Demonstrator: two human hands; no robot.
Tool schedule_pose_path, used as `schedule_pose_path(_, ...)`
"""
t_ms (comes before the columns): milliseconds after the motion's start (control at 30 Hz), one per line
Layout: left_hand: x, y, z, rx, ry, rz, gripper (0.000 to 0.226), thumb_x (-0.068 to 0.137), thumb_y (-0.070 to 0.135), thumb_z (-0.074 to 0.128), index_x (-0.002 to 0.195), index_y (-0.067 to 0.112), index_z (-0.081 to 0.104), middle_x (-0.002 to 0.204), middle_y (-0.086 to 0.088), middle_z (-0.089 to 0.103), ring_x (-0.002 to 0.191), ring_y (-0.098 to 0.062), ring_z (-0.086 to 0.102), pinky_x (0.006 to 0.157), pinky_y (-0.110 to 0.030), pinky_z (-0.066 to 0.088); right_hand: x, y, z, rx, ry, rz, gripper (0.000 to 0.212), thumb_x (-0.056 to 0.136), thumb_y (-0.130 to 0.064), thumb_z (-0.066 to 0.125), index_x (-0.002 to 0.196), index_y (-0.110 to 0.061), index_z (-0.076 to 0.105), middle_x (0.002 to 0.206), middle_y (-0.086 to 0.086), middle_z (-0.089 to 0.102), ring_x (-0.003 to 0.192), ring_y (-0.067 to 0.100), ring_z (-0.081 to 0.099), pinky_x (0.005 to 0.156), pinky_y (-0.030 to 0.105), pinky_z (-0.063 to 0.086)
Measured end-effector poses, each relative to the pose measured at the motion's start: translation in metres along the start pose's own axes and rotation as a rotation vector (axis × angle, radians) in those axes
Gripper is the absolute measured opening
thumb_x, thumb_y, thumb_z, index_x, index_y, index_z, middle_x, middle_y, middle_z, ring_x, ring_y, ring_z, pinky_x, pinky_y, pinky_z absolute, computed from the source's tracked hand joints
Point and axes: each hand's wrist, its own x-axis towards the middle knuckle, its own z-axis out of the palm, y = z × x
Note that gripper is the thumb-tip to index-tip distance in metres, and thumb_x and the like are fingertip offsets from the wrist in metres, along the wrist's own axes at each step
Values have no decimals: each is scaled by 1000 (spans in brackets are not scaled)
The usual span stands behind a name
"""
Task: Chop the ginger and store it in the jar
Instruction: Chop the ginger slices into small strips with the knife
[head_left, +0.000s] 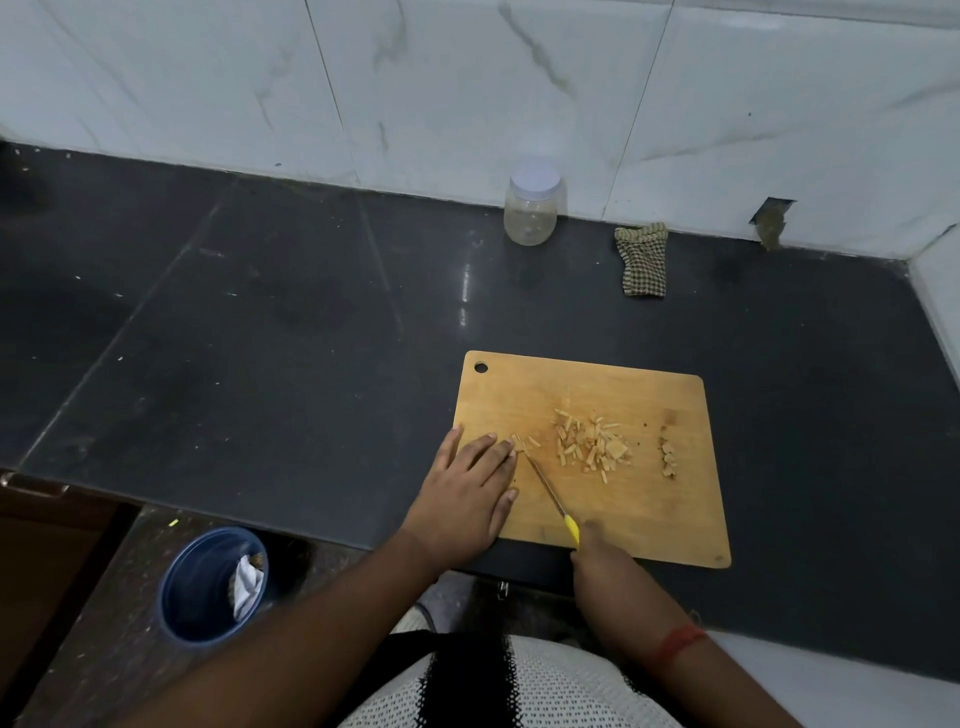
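at the counter's near edge: right hand (597, 545) gripping yellow-handled knife (551, 492), blade angled to cut. left hand (467, 488) flat, fingers steadying uncut ginger strips (524, 443) on wooden cutting board (649, 519); chopped ginger pile (589, 441) pushed aside. far, against the wall: lidded clear plastic jar (532, 208), awaiting filling.

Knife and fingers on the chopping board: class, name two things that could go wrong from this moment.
1. The left hand's fingers lie flat beside the knife blade, so a slip might nick them.
2. The chopping board overhangs the counter edge; heavy pressure near that corner could perhaps tip it and scatter the chopped ginger.
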Motion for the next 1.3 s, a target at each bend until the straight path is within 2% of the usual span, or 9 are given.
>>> schedule_pose_path(133, 0, 0, 0, -16, 27, 8, 48, 103, 39, 37, 137, 14, 58, 140, -2, 57, 136, -23, 46, 116, -58, 29, 9, -9, -2, 24, 99, -93, 33, 101, -16, 36, 133, -10, 33, 84, 3, 60, 70, 17, 58, 58, 28, 42)
schedule_pose_path(267, -1, -1, 1, -21, 30, 12, 47, 103, 38, 38, 137, 13, 59, 140, -2, 57, 136, -23, 46, 117, -57, 28, 22, -21, -5, -47, 112, -99, 30, 99, -11, 38, 129, -7, 37, 69, -4, 48, 56, 11, 47, 45, 24, 29)
schedule_pose_path(467, -1, -1, 0, -21, 17, 0, 47, 103, 39, 37, 137, 14, 59, 140, -1, 57, 136, -22, 45, 117, -58, 28, 26, -22, -3, -127, 77, -84, 34, 98, -7, 37, 132, -4, 35, 70, -4, 45, 53, 5, 39, 44, 19, 24)
schedule_pose_path(633, 0, -1, 1, -23, 13, -5, 47, 104, 39, 37, 137, 15, 58, 140, 0, 57, 136, -22, 45, 117, -57, 27, 1, -5, -2, -84, -24, -68, 31, 100, -12, 34, 130, -4, 37, 95, 6, 52, 81, 20, 52, 55, 22, 34)
schedule_pose_path(933, -1, -2, 2, -48, 33, 5, 46, 104, 38, 37, 136, 14, 59, 140, -1, 57, 137, -22, 45, 118, -56, 27, 19, -19, -7, -22, 87, -95, 30, 98, -9, 37, 128, -8, 37, 69, -5, 48, 55, 8, 47, 45, 22, 29)
schedule_pose_path(1033, -1, -1, 2, -45, 28, 0, 47, 104, 38, 36, 136, 14, 59, 140, -1, 57, 137, -22, 45, 118, -57, 27, 24, -22, -5, -65, 75, -70, 37, 97, -7, 36, 134, -5, 34, 76, 1, 56, 53, 7, 42, 44, 22, 26)
schedule_pose_path(1100, -1, -1, 1, -37, 21, -3, 48, 104, 38, 35, 137, 14, 59, 141, -1, 57, 137, -22, 45, 117, -57, 27, 26, -24, -4, -68, 59, -47, 39, 97, -5, 35, 135, -3, 32, 88, 9, 64, 55, 11, 44, 46, 23, 27)
schedule_pose_path(1200, -1, -1, 0, -28, 8, -8, 48, 104, 39, 35, 137, 14, 58, 141, -1, 57, 137, -22, 44, 118, -57, 26, 23, -21, -4, -54, 37, -46, 33, 97, -5, 35, 130, -4, 36, 81, 4, 58, 58, 11, 48, 51, 24, 32)
schedule_pose_path(1300, -1, 0, 0, -20, 1, -13, 48, 104, 40, 36, 138, 15, 58, 141, -1, 57, 137, -22, 44, 118, -57, 26, 7, -9, -1, -57, -17, -52, 28, 98, -8, 36, 126, -2, 38, 105, 13, 60, 92, 28, 61, 69, 26, 38)
